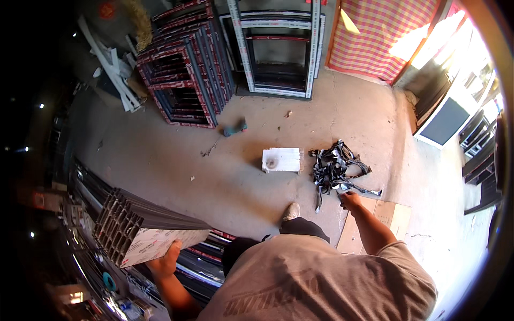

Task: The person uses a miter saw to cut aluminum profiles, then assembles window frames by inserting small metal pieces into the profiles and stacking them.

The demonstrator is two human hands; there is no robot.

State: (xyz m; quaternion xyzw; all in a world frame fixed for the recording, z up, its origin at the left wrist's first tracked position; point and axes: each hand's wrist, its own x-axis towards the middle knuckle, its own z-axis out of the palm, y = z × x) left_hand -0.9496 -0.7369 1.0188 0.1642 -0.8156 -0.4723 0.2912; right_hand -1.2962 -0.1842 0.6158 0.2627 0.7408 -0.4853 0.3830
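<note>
At the lower left, my left hand [165, 260] grips the lower edge of a bundle of dark hollow profiles [116, 227]. Its thumb lies on the bundle's pale printed side [166, 244], and the other fingers are hidden behind. The bundle's open ends face left. My right hand [350, 200] reaches out to the right with its fingers closed, at the near edge of a tangled heap of black and silvery strips [338, 167]. Whatever is between those fingers is too small to make out. A flattened cardboard sheet [393, 218] lies beneath my right forearm.
A low white stool [281, 159] stands ahead of my shoe [292, 211]. Stacked window frames [184, 80] and an upright frame [278, 53] are at the back. A checkered curtain [377, 32] hangs at back right. Long profiles [201, 267] lie at lower left.
</note>
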